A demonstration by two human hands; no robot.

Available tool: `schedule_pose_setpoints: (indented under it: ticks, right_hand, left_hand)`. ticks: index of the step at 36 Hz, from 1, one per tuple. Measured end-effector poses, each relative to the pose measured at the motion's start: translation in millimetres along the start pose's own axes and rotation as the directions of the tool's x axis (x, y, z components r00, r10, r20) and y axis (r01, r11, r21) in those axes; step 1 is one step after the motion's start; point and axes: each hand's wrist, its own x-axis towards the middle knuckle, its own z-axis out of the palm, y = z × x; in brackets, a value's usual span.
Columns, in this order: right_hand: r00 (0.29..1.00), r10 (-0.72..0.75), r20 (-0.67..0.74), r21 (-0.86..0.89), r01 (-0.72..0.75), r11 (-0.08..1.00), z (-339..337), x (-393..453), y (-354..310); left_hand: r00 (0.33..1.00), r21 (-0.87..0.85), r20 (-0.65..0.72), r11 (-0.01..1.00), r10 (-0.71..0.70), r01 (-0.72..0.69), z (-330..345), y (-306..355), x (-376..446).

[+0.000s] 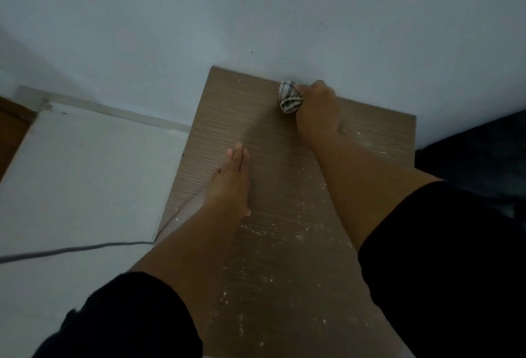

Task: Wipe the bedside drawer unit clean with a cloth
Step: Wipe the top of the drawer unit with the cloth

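The bedside drawer unit [270,186] has a light brown wood-grain top, seen from above, with white dust specks over its near and right parts. My right hand [317,107] is closed around a bunched checked cloth [289,96] and presses it on the far edge of the top, against the wall. My left hand [232,181] lies flat on the left side of the top, fingers together and pointing away from me. The drawer fronts are out of sight.
A pale blue-grey wall [256,16] runs right behind the unit. White floor [79,181] lies to the left, crossed by a grey cable [71,250]. A brown wooden edge [11,129] shows at far left, a dark mass [478,152] at right.
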Motion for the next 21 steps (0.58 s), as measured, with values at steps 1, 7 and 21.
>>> schedule_pose_setpoints:
  ticks: [1, 7, 21]
  right_hand:
    - [1.0, 0.018, 0.001, 0.0, -0.018, 1.0, 0.9, 5.6, 1.4]
    - [0.995, -0.025, 0.1, -0.048, 0.029, 0.998, 17.5, 22.0, 6.7]
    - [0.948, -0.165, 0.27, -0.123, 0.204, 0.971, 17.7, -56.1, 12.4]
  left_hand:
    - [1.0, -0.002, 0.001, 1.0, -0.004, 0.004, -0.1, 0.4, 1.1]
    - [0.999, -0.009, 0.016, 0.999, -0.033, 0.033, -3.5, 2.4, 5.7]
    - [0.998, 0.038, 0.004, 0.997, -0.067, 0.067, -5.4, 4.1, 5.2]
